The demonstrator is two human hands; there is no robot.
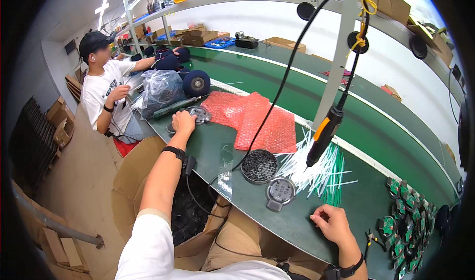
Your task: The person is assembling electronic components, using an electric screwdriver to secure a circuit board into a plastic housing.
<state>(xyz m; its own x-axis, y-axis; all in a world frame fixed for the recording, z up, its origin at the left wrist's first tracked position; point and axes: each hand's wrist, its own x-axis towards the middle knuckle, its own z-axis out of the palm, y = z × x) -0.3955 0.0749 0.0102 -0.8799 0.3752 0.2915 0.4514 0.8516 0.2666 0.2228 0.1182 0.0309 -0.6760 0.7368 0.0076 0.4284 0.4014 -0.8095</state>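
My left hand [183, 122] reaches to the far left of the bench, its fingers closed at the edge of a round grey plastic housing [201, 115]. A dark rounded piece shows just left of that hand, partly covered by it. Near the bench's front edge my right hand [332, 224] rests with its fingers curled in, and nothing shows in them. A second grey housing [281, 192], round with a short tab, lies between my hands. Behind it sits a round black tray of small dark screws or similar bits [259, 166]. A black electric screwdriver [325, 134] hangs by its cable above white zip ties [309, 166].
Red bubble wrap [257, 121] lies mid-bench. Green circuit-board assemblies [405, 225] crowd the right end beside yellow-and-black cutters [369, 241]. A cardboard box of dark parts [190, 215] stands below the front edge. A co-worker [111, 82] sits at left, near a clear plastic bag [161, 89].
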